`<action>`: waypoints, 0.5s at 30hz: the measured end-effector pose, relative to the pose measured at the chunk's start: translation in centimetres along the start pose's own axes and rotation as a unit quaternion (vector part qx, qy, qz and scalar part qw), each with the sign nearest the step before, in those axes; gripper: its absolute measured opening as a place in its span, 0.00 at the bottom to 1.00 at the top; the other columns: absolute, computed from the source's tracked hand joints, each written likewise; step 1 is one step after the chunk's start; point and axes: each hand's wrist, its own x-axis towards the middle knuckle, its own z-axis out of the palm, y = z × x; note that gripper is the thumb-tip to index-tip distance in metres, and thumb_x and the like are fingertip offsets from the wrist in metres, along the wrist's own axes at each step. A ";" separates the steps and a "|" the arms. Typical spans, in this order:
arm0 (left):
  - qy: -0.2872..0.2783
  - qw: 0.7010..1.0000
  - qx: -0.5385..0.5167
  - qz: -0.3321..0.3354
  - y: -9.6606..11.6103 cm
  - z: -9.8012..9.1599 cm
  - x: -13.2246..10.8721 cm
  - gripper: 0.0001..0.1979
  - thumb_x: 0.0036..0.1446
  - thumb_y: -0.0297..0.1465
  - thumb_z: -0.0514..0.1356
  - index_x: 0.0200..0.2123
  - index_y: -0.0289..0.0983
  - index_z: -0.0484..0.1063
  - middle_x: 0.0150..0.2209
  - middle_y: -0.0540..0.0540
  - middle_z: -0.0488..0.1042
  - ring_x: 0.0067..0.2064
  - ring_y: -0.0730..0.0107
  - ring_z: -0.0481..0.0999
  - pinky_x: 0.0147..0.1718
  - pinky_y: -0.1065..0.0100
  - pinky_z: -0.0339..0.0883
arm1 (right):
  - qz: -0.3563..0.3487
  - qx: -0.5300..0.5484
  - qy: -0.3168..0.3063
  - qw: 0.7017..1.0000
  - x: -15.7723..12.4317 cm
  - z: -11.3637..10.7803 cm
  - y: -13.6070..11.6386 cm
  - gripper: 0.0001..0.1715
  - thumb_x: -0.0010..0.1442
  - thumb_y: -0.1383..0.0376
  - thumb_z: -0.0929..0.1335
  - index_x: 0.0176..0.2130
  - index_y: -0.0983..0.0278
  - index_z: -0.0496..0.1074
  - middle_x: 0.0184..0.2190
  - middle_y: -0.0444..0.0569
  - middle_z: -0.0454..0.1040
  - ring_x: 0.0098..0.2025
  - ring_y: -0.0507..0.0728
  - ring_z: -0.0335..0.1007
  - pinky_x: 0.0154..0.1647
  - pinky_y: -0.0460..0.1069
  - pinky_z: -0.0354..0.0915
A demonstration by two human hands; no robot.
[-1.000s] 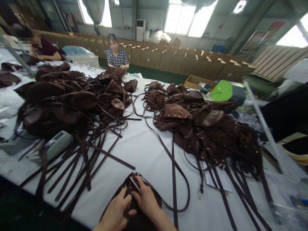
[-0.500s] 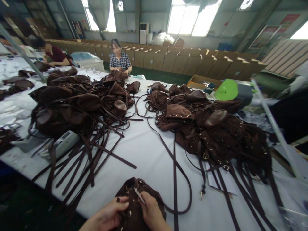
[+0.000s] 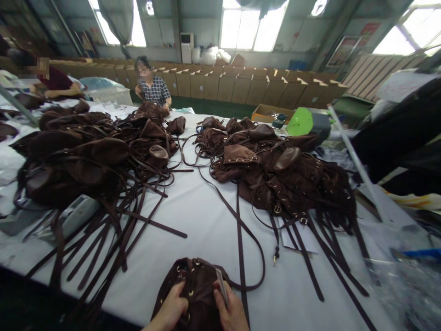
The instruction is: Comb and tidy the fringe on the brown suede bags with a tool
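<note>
A dark brown bag (image 3: 203,294) with gold eyelets lies at the near edge of the white table (image 3: 203,216). My left hand (image 3: 172,305) grips the bag's upper left part, its fingertips near the eyelets. In my right hand (image 3: 229,305), at the bag's right side, is a small metal tool (image 3: 222,286), pinched and pointing up. Its exact kind is unclear. A long brown strap (image 3: 257,243) runs from the bag and loops over the table to the right.
Brown bags with dangling straps are heaped at the left (image 3: 79,161) and right (image 3: 296,184). A green and grey device (image 3: 305,123) stands behind the right heap. Across the table sits a person in a checked shirt (image 3: 156,92); another leans at far left.
The view has turned right. My right hand with the tool has moved away from the eyelets to the bag's right side. The bag's top now lies more spread out.
</note>
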 end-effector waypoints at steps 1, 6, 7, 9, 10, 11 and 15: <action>0.019 1.000 -0.012 0.004 0.0 -0.1 -0.2 0.27 0.29 0.24 0.50 0.38 0.32 0.72 0.18 0.53 0.69 0.20 0.71 0.67 0.17 0.74 0.55 | -0.011 -0.002 -0.001 1.000 -0.1 -0.4 -0.2 0.19 0.65 0.55 0.59 0.48 0.62 0.69 0.43 0.53 0.75 0.47 0.59 0.71 0.49 0.51 0.66; -0.030 0.990 0.082 0.108 6.0 -0.9 -3.3 0.25 0.38 0.25 0.50 0.43 0.33 0.70 0.22 0.53 0.69 0.23 0.73 0.65 0.20 0.74 0.57 | -0.171 -0.024 0.001 0.985 2.0 -3.0 -6.4 0.20 0.66 0.61 0.59 0.56 0.58 0.65 0.47 0.50 0.73 0.50 0.56 0.68 0.52 0.50 0.64; -0.035 0.985 0.115 0.125 7.6 -0.9 -4.1 0.25 0.39 0.25 0.50 0.43 0.33 0.70 0.23 0.53 0.70 0.24 0.73 0.66 0.21 0.74 0.58 | -0.205 -0.029 -0.003 0.978 2.7 -3.6 -8.3 0.20 0.66 0.62 0.59 0.57 0.56 0.64 0.44 0.49 0.72 0.47 0.55 0.69 0.49 0.48 0.65; -0.031 0.975 0.157 0.155 10.1 -0.5 -5.7 0.25 0.39 0.23 0.50 0.44 0.34 0.71 0.26 0.52 0.71 0.28 0.71 0.68 0.25 0.73 0.62 | -0.262 -0.065 -0.039 0.962 4.0 -4.4 -11.9 0.23 0.66 0.66 0.59 0.59 0.54 0.60 0.41 0.47 0.70 0.41 0.53 0.69 0.43 0.46 0.65; -0.030 0.971 0.165 0.169 10.8 -0.2 -6.2 0.25 0.39 0.23 0.50 0.43 0.34 0.71 0.26 0.51 0.72 0.30 0.69 0.69 0.28 0.73 0.63 | -0.287 -0.107 -0.067 0.950 4.5 -4.7 -13.3 0.27 0.64 0.68 0.60 0.61 0.52 0.58 0.40 0.46 0.69 0.38 0.53 0.69 0.40 0.45 0.65; -0.033 0.970 0.168 0.174 11.1 0.1 -6.6 0.24 0.39 0.23 0.50 0.42 0.34 0.72 0.27 0.51 0.72 0.31 0.68 0.70 0.30 0.72 0.64 | -0.310 -0.162 -0.093 0.932 4.8 -4.8 -14.3 0.31 0.62 0.71 0.60 0.62 0.51 0.56 0.39 0.46 0.68 0.35 0.52 0.68 0.36 0.45 0.65; -0.042 0.983 0.134 0.122 9.0 1.0 -5.7 0.16 0.39 0.24 0.53 0.33 0.36 0.75 0.26 0.50 0.74 0.32 0.63 0.72 0.29 0.69 0.64 | -0.367 -0.321 -0.117 0.865 5.0 -4.0 -13.5 0.30 0.57 0.73 0.64 0.56 0.51 0.64 0.38 0.44 0.69 0.31 0.52 0.66 0.30 0.44 0.61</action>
